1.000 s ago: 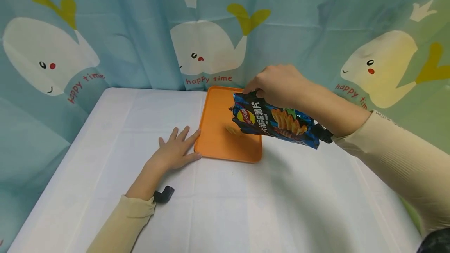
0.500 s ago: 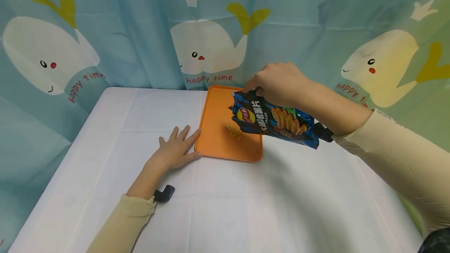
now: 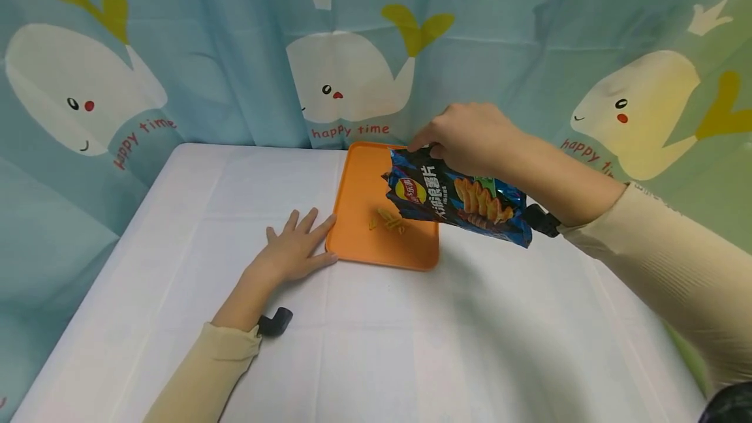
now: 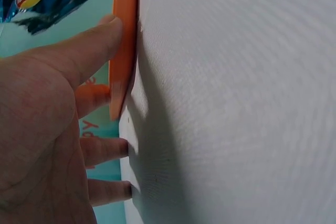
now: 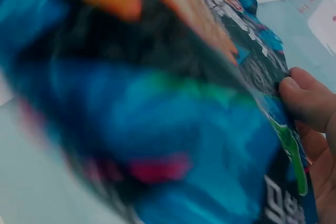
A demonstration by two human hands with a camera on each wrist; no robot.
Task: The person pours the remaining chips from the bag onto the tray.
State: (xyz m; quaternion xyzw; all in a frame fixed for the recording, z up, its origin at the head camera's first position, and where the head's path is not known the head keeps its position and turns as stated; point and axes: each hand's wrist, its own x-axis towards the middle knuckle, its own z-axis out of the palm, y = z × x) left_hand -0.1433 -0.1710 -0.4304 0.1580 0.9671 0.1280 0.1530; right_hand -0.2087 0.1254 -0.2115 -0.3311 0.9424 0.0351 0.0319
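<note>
My right hand (image 3: 467,139) pinches the upper edge of a dark blue bag of potato chips (image 3: 458,198) near its open end. The bag lies tilted in the air, that end pointing left over the orange tray (image 3: 382,256). In the right wrist view the chip bag (image 5: 173,108) fills most of the picture, thumb and fingers at its right edge. Several ridged chips (image 3: 388,217) lie on the tray, partly in the bag's shadow. My left hand (image 3: 290,253) is spread flat; its thumb and index finger (image 4: 94,98) touch the tray's left rim, the other fingertips on the tablecloth.
A white cloth covers the table (image 3: 364,338). Behind its far edge hangs a blue-green curtain (image 3: 235,83) printed with white whales. The tray stands close to that edge. A black strap piece (image 3: 275,322) sits at the left wrist.
More chips have dropped from the bag onto the tray, growing from a small bit to a spread-out little pile. The bag and both hands have hardly moved.
</note>
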